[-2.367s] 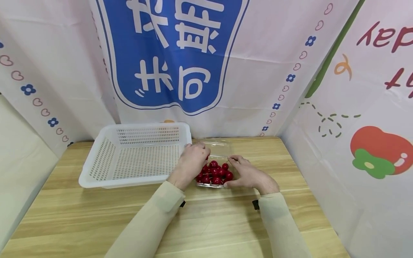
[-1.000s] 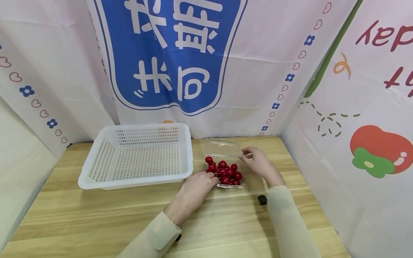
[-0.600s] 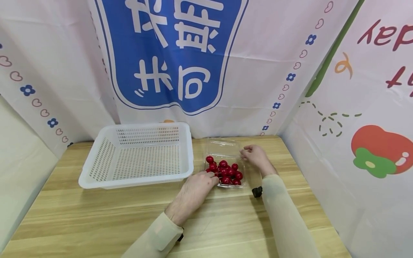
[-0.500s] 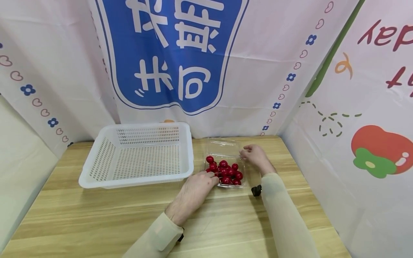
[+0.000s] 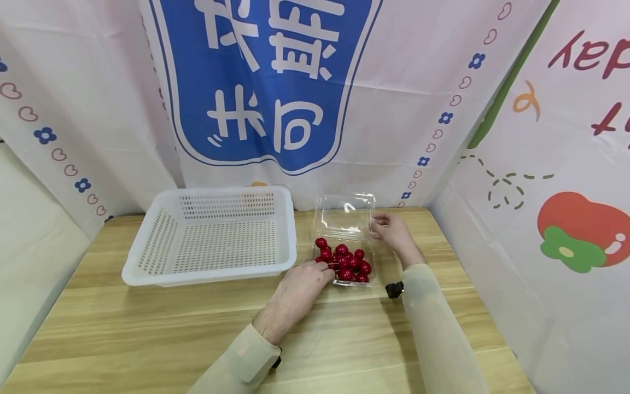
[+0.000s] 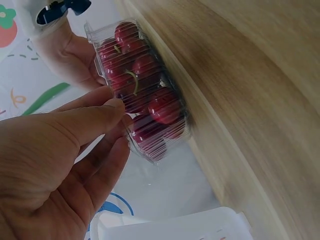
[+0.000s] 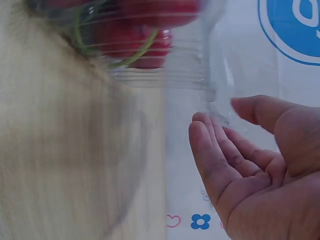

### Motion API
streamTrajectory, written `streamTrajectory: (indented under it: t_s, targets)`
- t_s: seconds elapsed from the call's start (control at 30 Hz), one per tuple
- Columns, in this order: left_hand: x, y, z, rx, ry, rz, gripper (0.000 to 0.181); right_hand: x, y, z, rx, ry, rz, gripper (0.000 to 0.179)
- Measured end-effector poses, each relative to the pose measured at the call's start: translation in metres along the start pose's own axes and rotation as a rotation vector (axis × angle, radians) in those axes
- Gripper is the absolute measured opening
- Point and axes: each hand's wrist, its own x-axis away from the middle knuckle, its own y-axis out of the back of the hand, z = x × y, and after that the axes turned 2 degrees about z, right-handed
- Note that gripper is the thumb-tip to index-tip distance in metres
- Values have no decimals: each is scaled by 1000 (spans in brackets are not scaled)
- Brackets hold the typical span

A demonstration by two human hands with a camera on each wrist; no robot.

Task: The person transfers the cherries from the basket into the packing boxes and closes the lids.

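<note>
A clear plastic clamshell box holds several red cherries with green stems. Its hinged lid stands tilted up at the back. My left hand pinches the box at its front left; in the left wrist view, the thumb lies at the rim, with fingertips against the side. Beside the lid's right edge is my right hand. The right wrist view shows its fingers fairly straight under the lid's edge, the thumb held apart from them.
A white perforated plastic basket stands left of the box on the wooden table. A printed cloth hangs behind the table, and another wall closes off the right side.
The box slid right earlier, and my left hand came down to its front left. My right hand moved to the lid's edge. Since half a second ago the lid has risen from lying back.
</note>
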Motion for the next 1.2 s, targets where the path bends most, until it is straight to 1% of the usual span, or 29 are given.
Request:
streamTrajectory:
  t_s: [0.1,0.2,0.33,0.4,0.5,0.63,0.73,0.9,1.07,1.13,1.2]
  targets:
    - [-1,0,0,4,2,-5,18,2,2,3,-47,19,-18,53]
    - [-2,0,-1,14,6,-9,17,5,5,8,-59,57,-46,52]
    - [-7,1,-3,22,20,-1,17,11,9,13,-36,92,-95,55]
    - [-10,1,-4,23,31,8,17,14,10,16,-35,94,-116,58]
    - [-16,0,-5,19,51,24,19,20,12,20,-34,94,-140,68]
    - [-24,0,-6,11,79,42,21,26,13,23,-46,133,-164,80]
    - [-27,0,-7,14,99,57,22,30,13,23,-64,165,-169,83]
    - [-29,0,-8,10,121,76,23,37,14,21,-55,173,-158,75]
    - [-23,2,-10,25,128,102,26,44,16,16,-33,146,-123,67]
    - [-19,5,-12,43,122,89,23,46,16,13,-14,142,-101,63]
    - [-16,8,-13,54,99,51,19,47,17,11,9,148,-85,56]
